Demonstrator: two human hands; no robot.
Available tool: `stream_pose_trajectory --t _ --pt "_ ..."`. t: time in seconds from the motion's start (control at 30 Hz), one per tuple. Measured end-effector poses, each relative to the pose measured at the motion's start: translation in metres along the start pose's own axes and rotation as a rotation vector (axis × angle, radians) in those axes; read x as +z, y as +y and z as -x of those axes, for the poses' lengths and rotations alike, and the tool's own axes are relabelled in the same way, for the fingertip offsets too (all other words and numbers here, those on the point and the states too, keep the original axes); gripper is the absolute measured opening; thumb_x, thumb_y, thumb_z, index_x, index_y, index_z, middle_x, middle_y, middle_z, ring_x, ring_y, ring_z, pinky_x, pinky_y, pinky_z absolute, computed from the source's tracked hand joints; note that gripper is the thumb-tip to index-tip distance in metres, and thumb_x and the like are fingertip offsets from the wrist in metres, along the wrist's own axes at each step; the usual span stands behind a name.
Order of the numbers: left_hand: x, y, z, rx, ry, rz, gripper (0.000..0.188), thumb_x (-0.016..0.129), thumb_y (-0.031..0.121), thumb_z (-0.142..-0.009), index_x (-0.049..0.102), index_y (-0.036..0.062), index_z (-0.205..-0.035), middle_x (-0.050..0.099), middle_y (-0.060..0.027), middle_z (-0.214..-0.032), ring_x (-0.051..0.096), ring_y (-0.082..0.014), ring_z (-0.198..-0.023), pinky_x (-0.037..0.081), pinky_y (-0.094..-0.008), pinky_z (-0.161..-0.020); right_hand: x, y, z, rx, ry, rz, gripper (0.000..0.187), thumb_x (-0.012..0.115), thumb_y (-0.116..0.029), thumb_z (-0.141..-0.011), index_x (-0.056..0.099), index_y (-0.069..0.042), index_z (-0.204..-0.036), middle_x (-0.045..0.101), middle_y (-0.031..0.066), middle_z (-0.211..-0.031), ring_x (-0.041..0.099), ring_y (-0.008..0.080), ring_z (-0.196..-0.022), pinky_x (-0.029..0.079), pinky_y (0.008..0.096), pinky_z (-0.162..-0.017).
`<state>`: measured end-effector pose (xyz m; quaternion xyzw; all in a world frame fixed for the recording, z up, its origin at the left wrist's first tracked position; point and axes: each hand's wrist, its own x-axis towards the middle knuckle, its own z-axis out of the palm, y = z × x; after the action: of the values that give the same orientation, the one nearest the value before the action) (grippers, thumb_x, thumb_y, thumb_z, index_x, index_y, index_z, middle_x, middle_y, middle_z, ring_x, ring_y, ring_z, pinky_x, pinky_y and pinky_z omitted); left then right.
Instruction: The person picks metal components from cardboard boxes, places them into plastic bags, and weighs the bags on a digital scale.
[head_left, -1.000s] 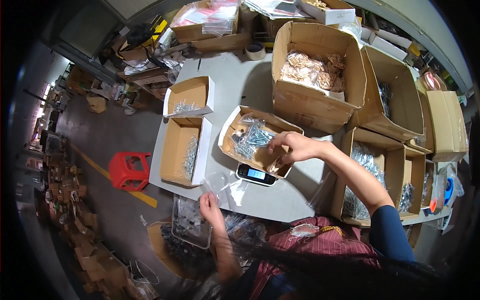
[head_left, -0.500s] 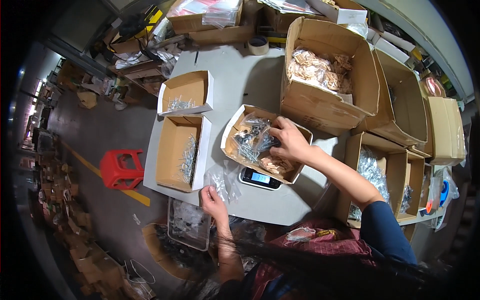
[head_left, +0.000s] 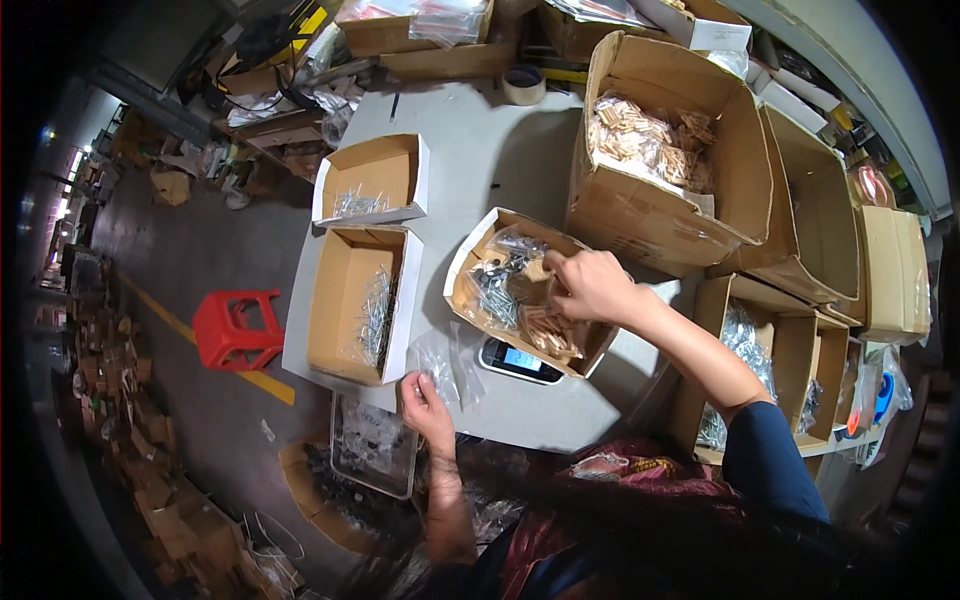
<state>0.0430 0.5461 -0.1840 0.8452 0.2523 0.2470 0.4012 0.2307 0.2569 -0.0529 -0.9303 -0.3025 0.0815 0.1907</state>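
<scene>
My left hand (head_left: 427, 408) pinches a clear plastic bag (head_left: 436, 370) at the table's near edge. A second clear bag (head_left: 467, 370) lies beside it. My right hand (head_left: 598, 288) reaches over the right part of a small open cardboard box (head_left: 462, 268), its fingers curled inside the far wall; what they hold is hidden. Inside that box are bagged screws (head_left: 497, 300), small dark parts and wooden dowels (head_left: 550, 330). Under the box's near side sits a digital scale (head_left: 520, 361) with a lit display, partly covered.
Two open boxes of screws, a far one (head_left: 322, 200) and a nearer one (head_left: 335, 290), stand left. A large carton (head_left: 660, 215) of bagged dowels stands right, near a divided box (head_left: 712, 310). A tape roll (head_left: 524, 86) lies at the back; a red stool (head_left: 238, 330) stands on the floor.
My right hand has shifted right and lifted slightly within the box. The box now sits slightly lower in view, covering more of the scale's display. My left hand keeps its hold on the bag.
</scene>
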Motion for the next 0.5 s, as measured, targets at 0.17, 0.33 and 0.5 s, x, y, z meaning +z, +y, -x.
stream_pose_trajectory --t 0.17,0.33,0.5 --pt "0.002 0.01 -0.003 -0.025 0.015 0.011 0.018 0.06 0.014 -0.097 0.063 -0.0027 -0.103 0.068 -0.0101 -0.087 0.064 -0.0167 -0.073 0.052 -0.0294 -0.065 0.039 0.003 -0.033 0.103 0.072 0.253 0.019 0.056 -0.006 -0.079 0.056 0.002 -0.097 0.066 0.0155 -0.066 0.068 0.0305 -0.058 0.053 0.0411 -0.053" --pt "-0.002 0.007 -0.001 -0.043 0.004 0.029 0.018 0.06 0.014 -0.096 0.063 -0.0021 -0.103 0.067 -0.0119 -0.087 0.064 -0.0206 -0.075 0.053 -0.0325 -0.068 0.033 -0.003 -0.032 0.052 0.133 0.098 0.02 0.059 -0.01 -0.082 0.056 0.002 -0.098 0.065 0.0184 -0.065 0.067 0.033 -0.061 0.052 0.0443 -0.054" --pt "0.001 0.004 0.0 -0.021 -0.001 0.059 0.017 0.058 0.013 -0.097 0.062 -0.0027 -0.104 0.068 -0.0121 -0.088 0.065 -0.0204 -0.076 0.053 -0.032 -0.068 -0.011 -0.013 -0.007 0.153 -0.154 -1.401 0.016 0.058 -0.019 -0.097 0.054 -0.003 -0.095 0.06 0.0057 -0.06 0.057 0.0131 -0.051 0.044 0.028 -0.048"
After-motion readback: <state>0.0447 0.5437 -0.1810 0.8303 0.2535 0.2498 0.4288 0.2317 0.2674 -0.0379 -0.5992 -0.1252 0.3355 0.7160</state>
